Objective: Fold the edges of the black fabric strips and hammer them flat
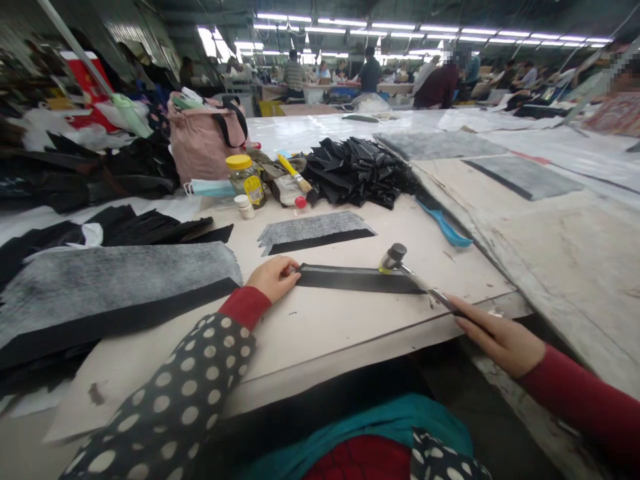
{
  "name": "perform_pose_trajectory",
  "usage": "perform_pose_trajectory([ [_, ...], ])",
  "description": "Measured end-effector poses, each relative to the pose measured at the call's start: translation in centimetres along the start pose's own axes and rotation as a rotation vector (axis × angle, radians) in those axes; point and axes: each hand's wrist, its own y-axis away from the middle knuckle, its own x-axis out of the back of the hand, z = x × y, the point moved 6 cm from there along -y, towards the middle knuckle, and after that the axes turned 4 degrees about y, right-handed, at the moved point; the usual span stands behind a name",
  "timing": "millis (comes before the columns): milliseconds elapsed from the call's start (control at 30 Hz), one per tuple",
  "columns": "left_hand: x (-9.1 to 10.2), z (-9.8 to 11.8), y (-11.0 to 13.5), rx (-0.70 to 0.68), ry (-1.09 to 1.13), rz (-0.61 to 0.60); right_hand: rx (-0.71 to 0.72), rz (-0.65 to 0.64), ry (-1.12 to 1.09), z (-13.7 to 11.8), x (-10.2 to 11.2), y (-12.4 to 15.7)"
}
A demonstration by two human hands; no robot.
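A long, narrow folded black strip (360, 280) lies flat on the pale work board (320, 333). My left hand (274, 277) is at its left end, thumb and fingers closed on the strip's corner. In my right hand (500, 337) is the handle of a small hammer (393, 259). Its head, dark on top and yellowish below, rests on or just over the strip toward the right; I cannot tell whether they touch. Behind the strip lies a small stack of grey pieces with black edges (315, 233).
Larger grey-and-black pieces (120, 280) are piled at left. Farther back stand a yellow-lidded jar (246, 180), a small white bottle (245, 207), a yellow brush (295, 173), black scraps (355, 170) and a pink bag (205, 143). A blue curved tool (447, 227) lies at right.
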Motion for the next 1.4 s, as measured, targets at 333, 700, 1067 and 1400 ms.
perform_pose_trajectory([
  [333,0.0,0.2,0.0,-0.002,-0.002,-0.005,-0.044,0.048,0.001,1.7,0.3,1.5],
  [700,0.0,0.1,0.0,0.005,0.004,-0.01,-0.091,0.033,-0.048,1.9,0.4,1.6],
  [1067,0.0,0.0,-0.1,-0.014,0.008,-0.005,-0.085,0.027,-0.086,-0.2,-1.1,-1.2],
  [1400,0.4,6.2,-0.5,-0.189,0.034,0.142,-0.297,0.129,-0.143,5.2,0.9,3.4],
])
